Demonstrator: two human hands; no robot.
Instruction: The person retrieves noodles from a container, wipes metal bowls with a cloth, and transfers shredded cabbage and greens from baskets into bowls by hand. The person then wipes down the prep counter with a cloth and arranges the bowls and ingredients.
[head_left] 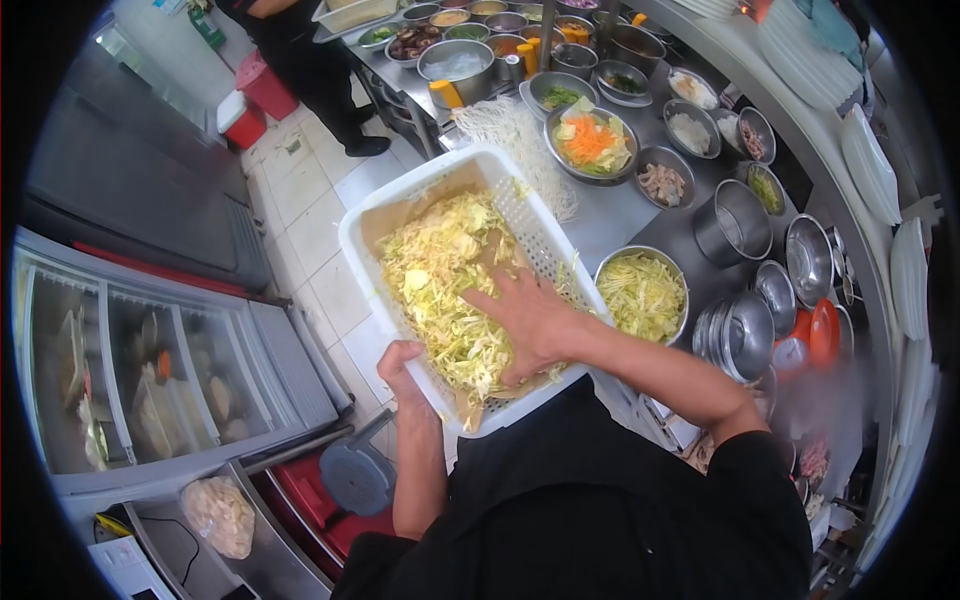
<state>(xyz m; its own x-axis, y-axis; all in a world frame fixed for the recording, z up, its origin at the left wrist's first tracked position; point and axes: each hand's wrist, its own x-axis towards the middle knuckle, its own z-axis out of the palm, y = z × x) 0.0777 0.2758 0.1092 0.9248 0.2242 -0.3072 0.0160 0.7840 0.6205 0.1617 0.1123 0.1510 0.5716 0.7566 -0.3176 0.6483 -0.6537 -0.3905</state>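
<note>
A white perforated plastic basket (362, 240) is held tilted in front of my body. Shredded cabbage (440, 265), pale green and yellow, covers much of its inside. My left hand (402, 372) grips the basket's rim at the near left, thumb over the edge; its other fingers are hidden underneath. Inside the basket, my right hand (530, 318) lies palm down on the cabbage with fingers spread. Just right of the basket, a metal bowl (686, 300) holds more shredded cabbage (640, 295).
On the steel counter (610, 225) are white noodles (515, 140), a bowl of vegetables topped with carrot (590, 140), and several metal bowls (745, 335). Plates line a shelf (850, 120) at right. A glass-front fridge (150, 370) stands left. Another person (310, 70) stands beyond on the tiled floor.
</note>
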